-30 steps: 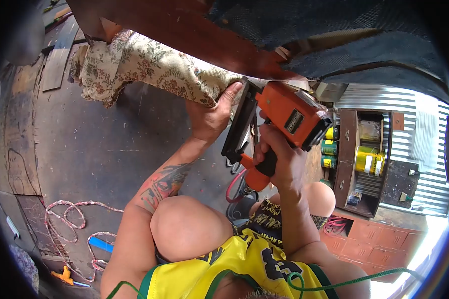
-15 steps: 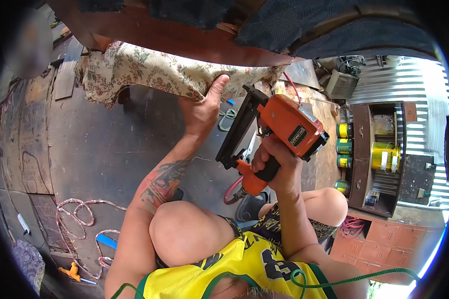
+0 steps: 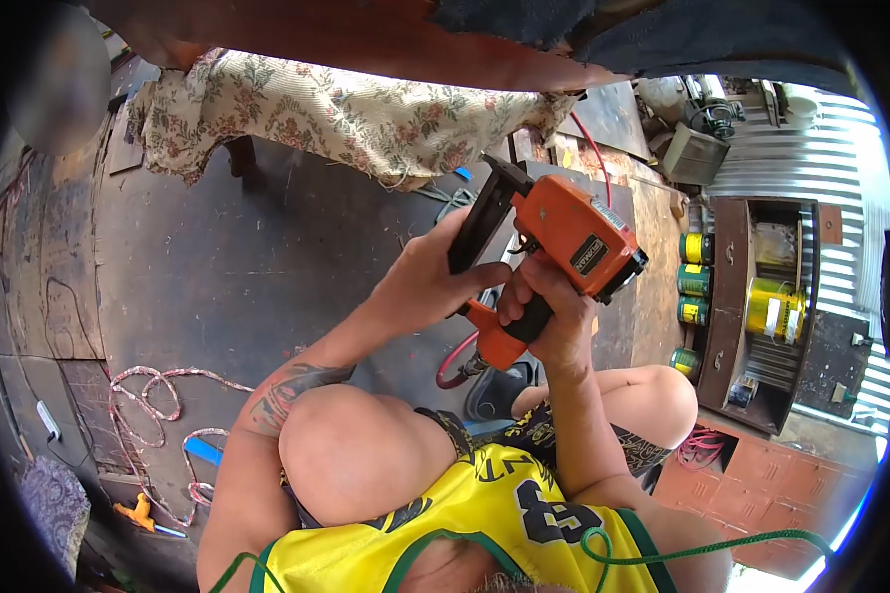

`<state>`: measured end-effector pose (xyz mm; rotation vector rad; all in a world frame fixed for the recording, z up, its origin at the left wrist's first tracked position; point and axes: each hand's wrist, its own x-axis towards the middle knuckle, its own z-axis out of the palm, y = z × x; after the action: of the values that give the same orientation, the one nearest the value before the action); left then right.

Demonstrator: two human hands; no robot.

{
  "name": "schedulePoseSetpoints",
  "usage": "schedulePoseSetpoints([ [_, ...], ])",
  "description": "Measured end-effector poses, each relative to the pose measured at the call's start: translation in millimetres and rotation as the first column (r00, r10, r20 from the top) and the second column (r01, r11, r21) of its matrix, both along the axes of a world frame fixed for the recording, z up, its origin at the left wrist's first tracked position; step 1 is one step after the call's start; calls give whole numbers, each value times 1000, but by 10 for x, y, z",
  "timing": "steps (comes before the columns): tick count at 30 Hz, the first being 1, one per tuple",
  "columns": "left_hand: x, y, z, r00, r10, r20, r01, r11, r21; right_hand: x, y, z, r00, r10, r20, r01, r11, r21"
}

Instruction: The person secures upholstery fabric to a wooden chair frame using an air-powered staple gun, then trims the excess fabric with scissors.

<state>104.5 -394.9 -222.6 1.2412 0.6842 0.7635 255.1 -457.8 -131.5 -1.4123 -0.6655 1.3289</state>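
Note:
An orange and black pneumatic stapler (image 3: 576, 232) is held up in front of my knees. My right hand (image 3: 554, 311) is wrapped round its black handle. My left hand (image 3: 430, 272) grips the stapler's long black magazine, with the thumb across it. Above both hands, a floral fabric piece (image 3: 316, 119) hangs along the underside of a brown wooden frame (image 3: 366, 44). Its lower edge is loose and frayed. Dark blue fabric (image 3: 702, 40) covers part of the frame at the upper right.
A red air hose (image 3: 603, 148) runs behind the stapler. At the left lie a coiled patterned cord (image 3: 148, 415) and an orange-handled tool (image 3: 136, 511). Paint cans (image 3: 694, 280) stand beside a brown cabinet (image 3: 732, 306) at the right. A green cord (image 3: 702, 546) crosses my shirt.
My left hand has let go of the floral fabric and moved down to the stapler's magazine. The fabric now hangs lower and looser at its middle. My right hand still holds the stapler.

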Motion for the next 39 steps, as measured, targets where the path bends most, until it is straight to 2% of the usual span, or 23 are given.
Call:
schedulePoseSetpoints([
  [2,1,-16,73,1000,17,24,-17,1000,18,26,17,0,999,-36,-11,36,999,3],
  [4,31,-43,-9,999,-44,-15,42,994,-97,59,-13,29,996,-85,-17,85,996,-1],
  [5,71,-84,-19,999,-49,-14,48,995,-93,60,7,54,991,-124,-55,125,992,9],
  [7,160,-187,-30,984,175,13,-174,961,215,72,34,56,984,-152,-96,155,988,24],
  [8,208,-182,-58,984,179,13,-178,960,218,82,20,31,986,-137,-96,140,990,29],
  [10,279,-176,-97,957,289,25,-278,889,365,76,-18,6,988,-123,-96,126,991,32],
  [11,265,-186,-96,957,289,25,-278,888,367,63,-28,-2,987,-129,-94,131,991,17],
  [13,216,-215,-84,971,205,-124,-170,954,248,72,-45,-15,987,-135,-88,136,991,4],
  [17,204,-258,-116,960,199,-195,-142,952,270,56,-53,0,981,-143,-127,146,989,10],
  [19,265,-258,-140,969,240,-49,-209,914,347,57,-53,1,979,-154,-134,157,987,17],
  [22,338,-274,-180,963,269,-17,-240,885,399,68,-47,-27,985,-130,-117,135,990,37],
  [25,299,-286,-104,980,189,-61,-159,929,333,92,-51,6,985,-115,-127,116,993,-1],
  [29,280,-247,-61,970,240,-41,-207,901,382,72,-52,-37,989,-70,-130,71,997,-2],
  [34,234,-239,-127,984,175,29,-176,946,271,54,-68,-110,998,-11,-61,10,1000,-19],
  [39,159,-243,-105,984,176,-18,-163,944,288,-39,-56,-94,997,-25,-72,24,1000,-16],
])
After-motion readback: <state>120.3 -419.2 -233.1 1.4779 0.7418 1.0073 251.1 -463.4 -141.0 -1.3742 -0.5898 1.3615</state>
